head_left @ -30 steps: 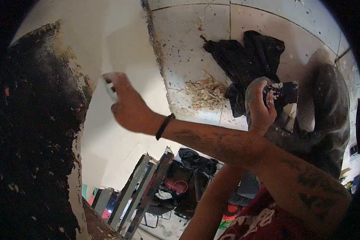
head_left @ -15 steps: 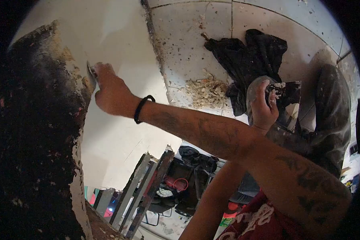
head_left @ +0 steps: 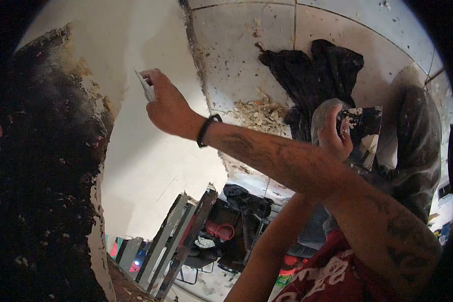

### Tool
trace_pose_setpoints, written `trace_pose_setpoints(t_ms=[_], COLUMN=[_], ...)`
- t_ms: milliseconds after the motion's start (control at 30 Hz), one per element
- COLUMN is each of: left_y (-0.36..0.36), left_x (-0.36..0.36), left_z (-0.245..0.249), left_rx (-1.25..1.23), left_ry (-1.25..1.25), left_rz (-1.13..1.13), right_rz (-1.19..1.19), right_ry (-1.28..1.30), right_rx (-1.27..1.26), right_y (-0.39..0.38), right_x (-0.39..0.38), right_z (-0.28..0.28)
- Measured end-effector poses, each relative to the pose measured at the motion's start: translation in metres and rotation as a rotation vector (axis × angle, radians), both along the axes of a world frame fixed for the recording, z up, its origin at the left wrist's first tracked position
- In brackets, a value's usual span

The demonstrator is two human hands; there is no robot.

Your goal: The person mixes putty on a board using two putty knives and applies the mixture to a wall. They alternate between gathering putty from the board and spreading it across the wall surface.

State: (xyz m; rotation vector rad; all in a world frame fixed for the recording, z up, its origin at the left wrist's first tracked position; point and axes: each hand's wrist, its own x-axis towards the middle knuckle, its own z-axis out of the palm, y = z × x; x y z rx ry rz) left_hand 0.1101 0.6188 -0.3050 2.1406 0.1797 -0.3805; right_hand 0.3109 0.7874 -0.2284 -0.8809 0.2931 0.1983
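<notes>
Fingers of the right hand (head_left: 170, 108) are curled narrowly around a thin flat-bladed tool (head_left: 146, 88), which is held edge-on to the camera at the upper left of the frame. The tool is seen over a smooth pale surface (head_left: 151, 161), just beside a rough dark area (head_left: 45, 166) with a chipped border; whether the blade is touching the pale surface cannot be told. The right wrist is circled by 1 black band (head_left: 204, 132).

At the right of the frame, 1 rectangular plate (head_left: 366, 128) is held by the left hand (head_left: 336, 136), whose fingers are bent against it, 2 of them plainly seen. Black, white and cream patches are shown on its face. The left forearm is crossed by the tattooed right arm.

Between the hands, pale crumbs (head_left: 259, 115) are heaped on the tiled floor (head_left: 231, 45), beside a crumpled black cloth or bag (head_left: 324, 70); which of the 2 cannot be told. More loose bits are scattered toward the top of the frame. Dark-clad legs (head_left: 418, 136) are seen at the right, and grey slats (head_left: 168, 241) with broken upper ends are shown at the lower centre-left.
</notes>
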Motion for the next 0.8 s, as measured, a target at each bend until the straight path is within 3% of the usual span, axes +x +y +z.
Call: trace_pose_setpoints(t_ms=[200, 300, 400, 500, 633, 733, 800], left_y=[0.0, -0.003, -0.003, -0.003, -0.002, -0.004, -0.004], left_x=[-0.001, 0.003, 0.003, 0.002, 0.001, 0.001, 0.0], left_z=[0.0, 0.004, 0.004, 0.001, 0.0, -0.002, -0.002], left_rx=[-0.017, -0.023, -0.034, -0.048, -0.037, -0.035, -0.03], left_ry=[-0.013, -0.008, -0.011, -0.027, -0.031, -0.035, -0.028], left_rz=[0.025, 0.053, 0.066, 0.076, 0.061, 0.064, 0.065], right_rz=[0.064, -0.07, 0.036, -0.108, -0.069, 0.024, -0.043], right_ry=[-0.007, -0.086, -0.092, -0.057, -0.028, -0.045, -0.101], right_rx=[0.033, -0.115, 0.01, -0.055, -0.111, 0.008, 0.088], right_y=[0.024, 0.055, 0.034, 0.042, 0.028, -0.005, -0.02], right_x=[0.013, 0.013, 0.016, 0.009, -0.006, -0.023, -0.035], right_z=[0.002, -0.001, 0.012, 0.032, 0.056, 0.073, 0.073])
